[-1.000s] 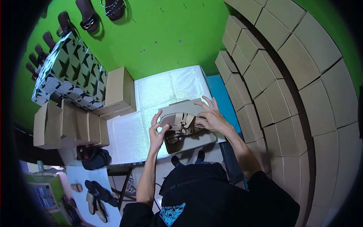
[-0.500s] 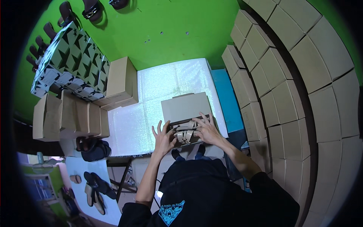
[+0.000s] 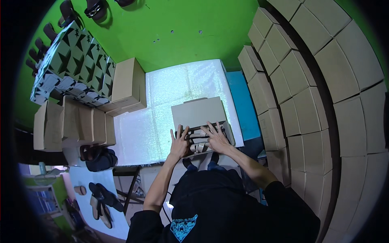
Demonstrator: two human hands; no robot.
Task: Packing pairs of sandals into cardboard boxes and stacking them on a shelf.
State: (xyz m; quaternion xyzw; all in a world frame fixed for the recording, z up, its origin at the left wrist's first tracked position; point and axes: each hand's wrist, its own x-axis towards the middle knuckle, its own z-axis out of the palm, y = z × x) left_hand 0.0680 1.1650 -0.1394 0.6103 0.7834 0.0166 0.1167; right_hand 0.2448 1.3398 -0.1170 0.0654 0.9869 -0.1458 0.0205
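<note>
A brown cardboard shoe box point(image 3: 229, 133) stands at the front edge of the covered table, its lid point(image 3: 198, 112) folded back on the far side. Inside lies a pair of sandals point(image 3: 198, 147) with beige straps. My left hand point(image 3: 179, 144) is over the left end of the box, fingers spread and pointing away from me, touching the sandals or the box side. Toward the right end, my right hand point(image 3: 216, 140) rests on the sandals with its fingers spread too. Neither hand is closed around anything. Both palms hide parts of the sandals.
Shiny white wrap covers the table point(image 3: 166, 89). Cardboard boxes point(image 3: 125, 83) and star-patterned boxes point(image 3: 77, 60) stand at the left. Stacked boxes point(image 3: 298, 93) line the right side. Black sandals point(image 3: 106, 194) lie on a lower white table point(image 3: 83, 178).
Both hands have shifted slightly inward over the box. The left hand's fingers have moved right, onto its contents, and the right hand has flattened over the sandals.
</note>
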